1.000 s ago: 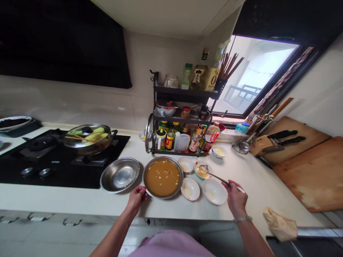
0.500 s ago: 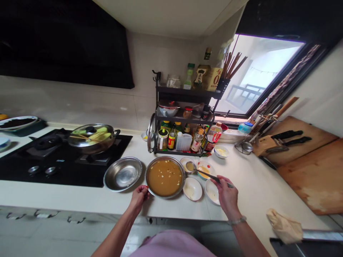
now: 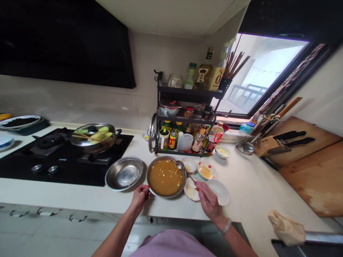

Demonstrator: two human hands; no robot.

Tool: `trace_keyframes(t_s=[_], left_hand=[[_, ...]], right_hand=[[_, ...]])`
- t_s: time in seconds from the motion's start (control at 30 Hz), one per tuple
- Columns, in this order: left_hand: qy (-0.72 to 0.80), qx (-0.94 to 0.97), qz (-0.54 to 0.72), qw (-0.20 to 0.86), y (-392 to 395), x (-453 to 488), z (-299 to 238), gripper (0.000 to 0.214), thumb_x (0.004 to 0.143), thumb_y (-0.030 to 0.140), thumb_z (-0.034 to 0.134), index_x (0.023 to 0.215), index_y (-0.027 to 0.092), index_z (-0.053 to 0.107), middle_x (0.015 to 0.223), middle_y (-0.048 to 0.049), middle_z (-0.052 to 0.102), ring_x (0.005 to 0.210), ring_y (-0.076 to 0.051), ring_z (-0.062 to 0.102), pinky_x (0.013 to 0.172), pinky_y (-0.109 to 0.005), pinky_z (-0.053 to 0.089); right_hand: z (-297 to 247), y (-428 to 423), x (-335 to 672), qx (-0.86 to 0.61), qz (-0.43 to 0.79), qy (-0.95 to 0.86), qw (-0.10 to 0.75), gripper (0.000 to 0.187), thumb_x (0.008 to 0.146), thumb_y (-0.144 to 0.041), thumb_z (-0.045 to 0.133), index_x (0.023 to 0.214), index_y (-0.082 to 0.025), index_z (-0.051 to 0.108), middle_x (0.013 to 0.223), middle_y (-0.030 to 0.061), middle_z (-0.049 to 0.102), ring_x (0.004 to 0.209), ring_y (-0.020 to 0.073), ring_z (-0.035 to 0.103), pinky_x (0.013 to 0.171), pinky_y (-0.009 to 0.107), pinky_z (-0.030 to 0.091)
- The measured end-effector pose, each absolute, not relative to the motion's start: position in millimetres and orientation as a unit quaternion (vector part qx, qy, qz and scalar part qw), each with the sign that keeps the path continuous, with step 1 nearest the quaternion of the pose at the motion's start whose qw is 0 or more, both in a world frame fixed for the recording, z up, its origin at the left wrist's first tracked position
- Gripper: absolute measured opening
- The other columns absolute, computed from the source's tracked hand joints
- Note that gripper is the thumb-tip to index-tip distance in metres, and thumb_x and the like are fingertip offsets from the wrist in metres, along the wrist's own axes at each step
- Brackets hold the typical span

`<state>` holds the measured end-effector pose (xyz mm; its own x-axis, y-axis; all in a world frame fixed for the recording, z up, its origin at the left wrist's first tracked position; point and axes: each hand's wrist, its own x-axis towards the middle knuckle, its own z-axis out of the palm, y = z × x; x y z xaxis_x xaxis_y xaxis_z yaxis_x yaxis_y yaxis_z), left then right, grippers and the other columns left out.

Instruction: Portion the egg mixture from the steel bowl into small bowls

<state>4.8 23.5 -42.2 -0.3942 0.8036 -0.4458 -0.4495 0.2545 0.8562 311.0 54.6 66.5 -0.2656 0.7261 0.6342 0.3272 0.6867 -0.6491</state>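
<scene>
My right hand (image 3: 210, 203) is closed around the handle of a ladle (image 3: 180, 165). The ladle's tilted head is over the right rim of a metal basin (image 3: 185, 180), and a thin stream runs from it into the brown liquid with pale bits inside. At the basin's lower left rim, my left hand (image 3: 140, 197) pinches the edge between thumb and fingers. Right of the basin are a small white bowl (image 3: 195, 168), a red-dotted bowl (image 3: 213, 174) with yellowish liquid, a white dish (image 3: 190, 191) partly beneath the ladle handle, and another white bowl (image 3: 223, 191).
An empty steel basin (image 3: 124, 175) stands left, beside the stove (image 3: 80, 171) with a lidded pan (image 3: 93, 137). Behind is a black rack (image 3: 187, 121) of bottles and jars. At right are a knife block (image 3: 265, 144), cutting boards (image 3: 313, 171) and a cloth (image 3: 285, 226).
My right hand has swung left with the ladle, from above the small bowls to the basin's edge, where the ladle is tipped and pouring. My left hand stays on the rim.
</scene>
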Motion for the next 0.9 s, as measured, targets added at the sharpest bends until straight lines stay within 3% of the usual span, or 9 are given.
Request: trace_keyframes(t_s=[0.17, 0.3, 0.57, 0.73, 0.9], left_hand=[[0.591, 0.152, 0.589, 0.53, 23, 5, -40, 0.034, 0.05, 0.038, 0.075, 0.065, 0.017, 0.053, 0.047, 0.0039, 0.054, 0.044, -0.009, 0.048, 0.045, -0.021, 0.038], [0.594, 0.153, 0.586, 0.529, 23, 4, -40, 0.037, 0.048, 0.04, 0.076, 0.065, 0.017, 0.053, 0.047, 0.0041, 0.054, 0.043, -0.009, 0.048, 0.045, -0.021, 0.038], [0.591, 0.164, 0.59, 0.524, 23, 3, -45, 0.035, 0.05, 0.04, 0.076, 0.065, 0.017, 0.053, 0.05, 0.0034, 0.054, 0.045, -0.01, 0.05, 0.047, -0.022, 0.04], [0.598, 0.154, 0.591, 0.52, 23, 3, -45, 0.036, 0.049, 0.038, 0.077, 0.067, 0.016, 0.055, 0.05, 0.0034, 0.055, 0.045, -0.01, 0.05, 0.046, -0.022, 0.04], [0.591, 0.158, 0.594, 0.522, 23, 4, -45, 0.036, 0.05, 0.039, 0.077, 0.066, 0.017, 0.054, 0.05, 0.0038, 0.054, 0.045, -0.01, 0.05, 0.046, -0.022, 0.04]], right_hand=[[63, 65, 329, -0.476, 0.254, -0.624, 0.565, 0.02, 0.087, -0.029, 0.052, 0.099, -0.019, 0.065, 0.093, 0.0093, 0.071, 0.08, 0.0209, 0.07, 0.074, 0.034, 0.056], [58, 84, 360, -0.574, 0.261, -0.473, 0.615, 0.028, 0.081, -0.04, 0.055, 0.094, -0.016, 0.063, 0.08, 0.0087, 0.072, 0.077, 0.0246, 0.071, 0.08, 0.04, 0.053], [34, 100, 397, -0.623, 0.237, -0.466, 0.582, 0.039, 0.068, -0.053, 0.06, 0.086, -0.018, 0.064, 0.075, 0.0077, 0.071, 0.072, 0.0245, 0.07, 0.07, 0.037, 0.054], [22, 102, 393, -0.619, 0.274, -0.434, 0.594, 0.037, 0.067, -0.049, 0.064, 0.084, -0.017, 0.065, 0.073, 0.006, 0.07, 0.07, 0.0235, 0.07, 0.066, 0.034, 0.055], [15, 112, 399, -0.591, 0.329, -0.261, 0.689, 0.028, 0.061, -0.036, 0.069, 0.075, -0.013, 0.063, 0.069, 0.0011, 0.066, 0.061, 0.018, 0.067, 0.065, 0.031, 0.057]])
